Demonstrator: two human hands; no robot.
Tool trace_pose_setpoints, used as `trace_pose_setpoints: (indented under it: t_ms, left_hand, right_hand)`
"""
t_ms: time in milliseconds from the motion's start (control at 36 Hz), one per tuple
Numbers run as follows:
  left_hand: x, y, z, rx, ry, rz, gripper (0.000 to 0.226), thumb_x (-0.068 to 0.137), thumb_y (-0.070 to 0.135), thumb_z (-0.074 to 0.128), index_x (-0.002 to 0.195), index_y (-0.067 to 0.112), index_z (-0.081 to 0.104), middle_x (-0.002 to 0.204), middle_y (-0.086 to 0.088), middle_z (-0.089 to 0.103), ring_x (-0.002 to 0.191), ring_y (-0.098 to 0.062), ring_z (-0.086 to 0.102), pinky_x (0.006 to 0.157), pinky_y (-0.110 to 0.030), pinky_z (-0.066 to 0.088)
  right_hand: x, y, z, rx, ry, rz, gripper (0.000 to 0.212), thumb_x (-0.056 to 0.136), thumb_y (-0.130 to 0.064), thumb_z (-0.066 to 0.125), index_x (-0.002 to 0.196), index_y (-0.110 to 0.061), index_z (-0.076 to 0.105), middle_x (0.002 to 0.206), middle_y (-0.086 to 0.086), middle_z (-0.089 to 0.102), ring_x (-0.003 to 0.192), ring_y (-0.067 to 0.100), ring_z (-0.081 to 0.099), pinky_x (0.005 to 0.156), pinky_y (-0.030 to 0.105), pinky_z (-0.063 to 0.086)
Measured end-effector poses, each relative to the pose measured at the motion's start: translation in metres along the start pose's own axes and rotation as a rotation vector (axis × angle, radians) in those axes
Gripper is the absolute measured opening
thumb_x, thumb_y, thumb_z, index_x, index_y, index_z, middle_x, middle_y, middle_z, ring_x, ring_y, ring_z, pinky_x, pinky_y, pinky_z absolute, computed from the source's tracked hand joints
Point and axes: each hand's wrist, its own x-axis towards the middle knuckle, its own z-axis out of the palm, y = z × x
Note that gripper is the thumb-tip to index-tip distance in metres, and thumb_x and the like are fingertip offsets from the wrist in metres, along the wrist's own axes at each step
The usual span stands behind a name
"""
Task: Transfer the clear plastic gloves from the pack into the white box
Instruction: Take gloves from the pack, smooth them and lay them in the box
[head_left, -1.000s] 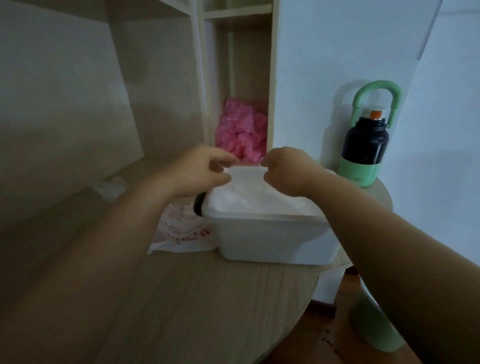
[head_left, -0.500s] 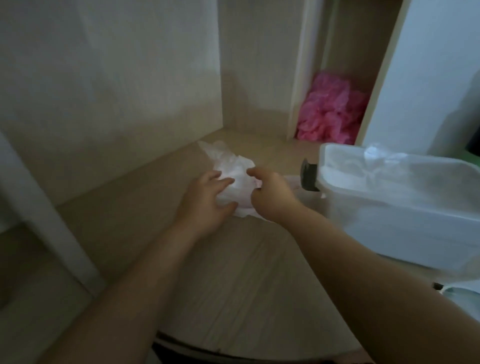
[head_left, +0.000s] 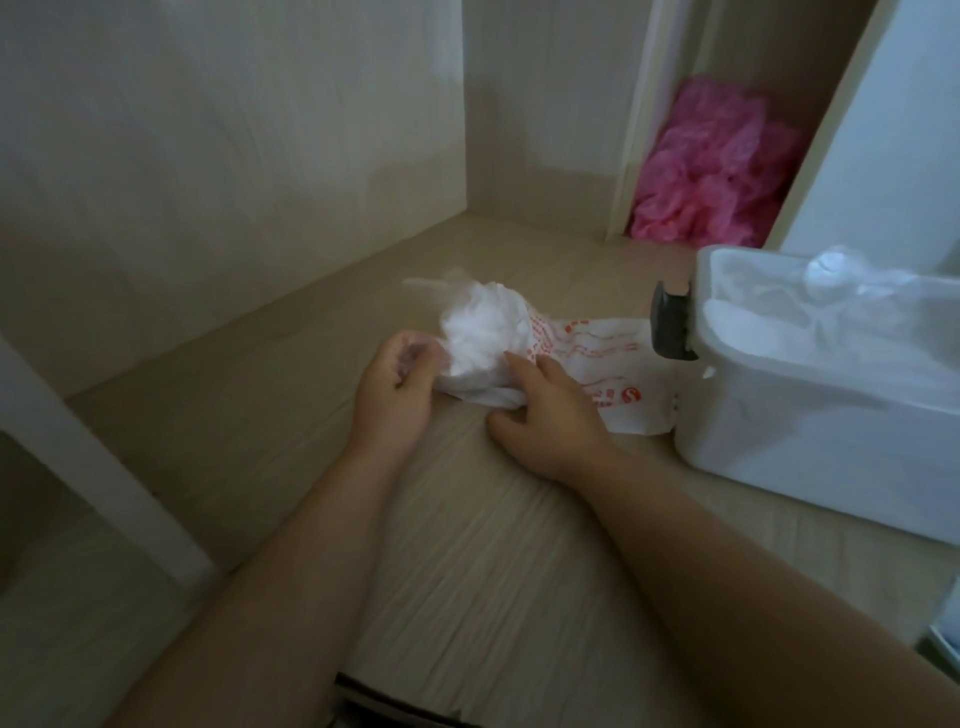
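A pale wooden table (head_left: 467, 571) ran back to a shelf wall. In a narrow compartment at the far right sat a heap of pink plastic (head_left: 711, 171). A white post (head_left: 93, 457) crossed the near left corner. The white box (head_left: 810, 441) stood at the right, open on top and already holding crumpled clear film (head_left: 831, 312). A dark latch (head_left: 670, 325) stuck out from its left wall, over the pack's far end. Nothing lay between the hands and the box except the pack itself.

The pack (head_left: 613, 374) (white with red print) lay flat on the table. Its long axis ran left to right, with its right end just beside the box wall and its mouth turned left, toward the hands. A wad of gloves (head_left: 483, 332) bulged up from that mouth, well clear of the box.

The right hand (head_left: 550, 415) lay on the pack's left end, with thumb and fingers closed round the bunched plastic there. The left hand (head_left: 397, 387) had its fingers curled tight against the wad's left edge. Blur hid whether they actually had film pinched between them.
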Motion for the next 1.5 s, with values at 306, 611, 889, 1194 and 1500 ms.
trace_pose_setpoints:
  t_ms: [306, 611, 889, 1194, 1500]
  left_hand:
    - [0.0, 0.031, -0.008, -0.152, 0.403, 0.066, 0.012, 0.097, 0.014, 0.051, 0.086, 0.018, 0.055, 0.077, 0.01, 0.054, 0.059, 0.014, 0.05, 0.058, -0.004, 0.037]
    - [0.02, 0.078, -0.035, -0.1, 0.076, 0.236, 0.009, 0.084, 0.025, 0.056, 0.076, 0.026, 0.056, 0.072, 0.011, 0.058, 0.066, 0.002, 0.052, 0.065, -0.012, 0.04]
    - [0.02, 0.132, -0.03, -0.153, -0.189, 0.267, 0.018, 0.094, 0.011, 0.057, 0.077, 0.016, 0.059, 0.06, 0.011, 0.055, 0.056, -0.001, 0.05, 0.057, -0.014, 0.042]
    - [0.016, 0.166, 0.006, -0.173, -0.287, 0.051, 0.011, 0.081, 0.015, 0.073, 0.075, 0.019, 0.064, 0.061, 0.008, 0.059, 0.05, -0.002, 0.052, 0.048, -0.015, 0.04]
    - [0.015, 0.186, 0.077, 0.007, -0.337, 0.13, 0.023, 0.086, 0.028, 0.069, 0.085, 0.005, 0.065, 0.07, -0.005, 0.056, 0.064, -0.018, 0.05, 0.056, -0.025, 0.04]
  right_hand:
    - [0.003, -0.006, 0.003, -0.232, -0.112, 0.031, 0.051, 0.094, -0.043, 0.037, 0.144, -0.03, 0.033, 0.147, 0.006, 0.034, 0.133, 0.028, 0.029, 0.11, 0.041, 0.02]
    - [0.003, -0.043, -0.039, 0.496, 0.049, -0.02, 0.072, 0.085, -0.024, 0.063, 0.147, -0.024, 0.026, 0.151, 0.0, 0.026, 0.136, 0.019, 0.029, 0.103, 0.03, 0.031]
    - [0.001, -0.067, -0.11, 0.76, -0.011, -0.106, 0.005, 0.084, -0.007, 0.066, 0.084, -0.002, 0.066, 0.075, 0.006, 0.059, 0.07, 0.017, 0.055, 0.069, 0.031, 0.044]
    - [-0.023, -0.039, -0.174, 1.069, 0.261, 0.053, 0.009, 0.092, -0.009, 0.055, 0.085, -0.005, 0.056, 0.076, 0.014, 0.052, 0.066, 0.024, 0.051, 0.065, 0.037, 0.044]
    - [-0.053, 0.013, -0.221, 1.048, 0.381, 0.254, 0.002, 0.085, -0.005, 0.062, 0.086, -0.004, 0.063, 0.075, 0.008, 0.063, 0.062, 0.018, 0.06, 0.049, 0.021, 0.049]
